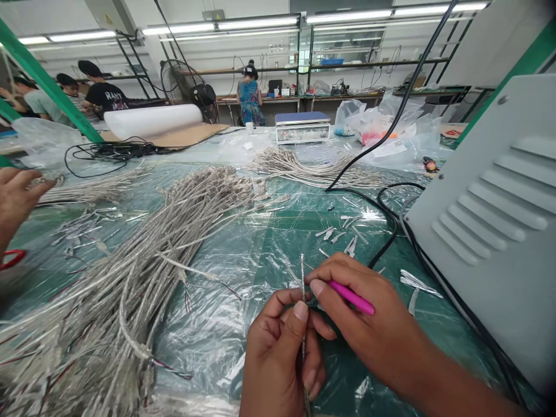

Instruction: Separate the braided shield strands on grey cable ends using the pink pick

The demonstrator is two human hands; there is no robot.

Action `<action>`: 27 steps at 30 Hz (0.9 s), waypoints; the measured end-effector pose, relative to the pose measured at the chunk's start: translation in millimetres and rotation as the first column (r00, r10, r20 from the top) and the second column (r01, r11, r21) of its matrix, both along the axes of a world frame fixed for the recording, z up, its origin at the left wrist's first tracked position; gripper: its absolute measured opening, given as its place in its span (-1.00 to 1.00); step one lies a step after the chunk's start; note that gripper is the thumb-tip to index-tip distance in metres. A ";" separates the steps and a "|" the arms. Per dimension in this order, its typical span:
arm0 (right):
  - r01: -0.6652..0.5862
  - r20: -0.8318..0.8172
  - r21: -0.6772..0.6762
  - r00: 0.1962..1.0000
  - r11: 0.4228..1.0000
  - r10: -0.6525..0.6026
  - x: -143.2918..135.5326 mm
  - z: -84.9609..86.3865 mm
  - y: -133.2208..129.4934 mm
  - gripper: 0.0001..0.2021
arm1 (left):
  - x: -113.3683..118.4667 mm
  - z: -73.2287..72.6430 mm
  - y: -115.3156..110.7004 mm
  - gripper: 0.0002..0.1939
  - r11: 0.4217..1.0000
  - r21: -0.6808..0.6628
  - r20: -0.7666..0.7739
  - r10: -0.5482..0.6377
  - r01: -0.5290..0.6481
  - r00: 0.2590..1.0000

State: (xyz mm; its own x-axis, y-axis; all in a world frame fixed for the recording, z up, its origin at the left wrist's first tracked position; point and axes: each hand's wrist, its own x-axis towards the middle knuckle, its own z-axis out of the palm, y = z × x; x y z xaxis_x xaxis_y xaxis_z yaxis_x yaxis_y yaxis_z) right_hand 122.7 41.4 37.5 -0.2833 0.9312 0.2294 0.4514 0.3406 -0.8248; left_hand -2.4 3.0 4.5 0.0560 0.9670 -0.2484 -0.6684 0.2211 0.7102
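Note:
My left hand (pixel 282 347) is closed around a thin cable (pixel 303 272) with a silvery braided look, pinching it between thumb and fingers so its end points up. In my right hand (pixel 369 313) is a bright pink pen-like tool (pixel 353 297), held as one holds a pen. Its tip is hidden by my fingers, close beside the cable. To the left lies a large bundle of clear-jacketed cables (pixel 174 231), some with thin coloured wires bared at their ends.
A grey louvred metal housing (pixel 490 220) stands at the right, with black cords (pixel 391 214) beside it. Silvery scraps (pixel 417 282) lie on the plastic-covered table. Another person's hand (pixel 17 197) is at the left edge. Farther back are a second cable bundle (pixel 313 168) and a scale (pixel 303 127).

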 end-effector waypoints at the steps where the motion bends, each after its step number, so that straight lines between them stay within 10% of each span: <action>1: 0.001 0.002 -0.005 1.000 1.000 -0.001 -0.6 0.3 -0.2 -0.85 | 0.2 -0.3 -0.2 -0.92 1.000 -0.002 -0.003 0.004 -0.004 1.000; 27: -0.037 -0.173 0.310 0.980 0.950 0.094 4.5 3.6 -11.4 -0.79 | -0.8 -3.0 0.7 -0.93 0.999 0.036 0.055 0.011 -0.013 0.998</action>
State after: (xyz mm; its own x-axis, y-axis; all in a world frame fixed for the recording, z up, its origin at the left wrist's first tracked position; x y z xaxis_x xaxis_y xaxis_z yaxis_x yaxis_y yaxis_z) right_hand 127.2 29.9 41.1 -0.2676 0.7897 0.5521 0.2702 0.6115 -0.7437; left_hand -3.2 3.7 1.4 0.0573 0.9761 -0.2098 -0.7090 0.1878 0.6798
